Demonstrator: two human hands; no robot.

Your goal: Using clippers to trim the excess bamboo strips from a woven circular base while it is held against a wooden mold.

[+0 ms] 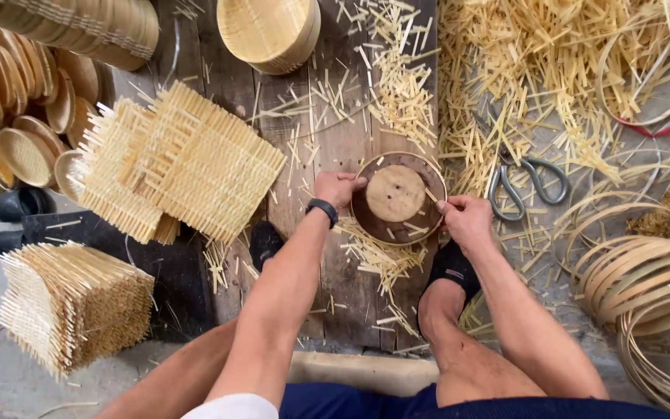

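My knees [436, 310] rise over littered planks [335, 140]; both hands, left [337, 188] and right [465, 219], grasp the round mould [397, 198]; baskets [269, 31] stacked beyond.

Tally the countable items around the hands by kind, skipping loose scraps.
Square woven bamboo mat stacks: 2
Round dark wooden mould held by left hand and right hand: 1
Grey metal shears: 1
Black wristband: 1
Total: 5

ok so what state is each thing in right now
left hand: gripping the round mould's left rim
right hand: pinching its right rim
round mould: flat on the plank, hoop around it
shears: lying loose, handles apart
woven mats: stacked, untrimmed
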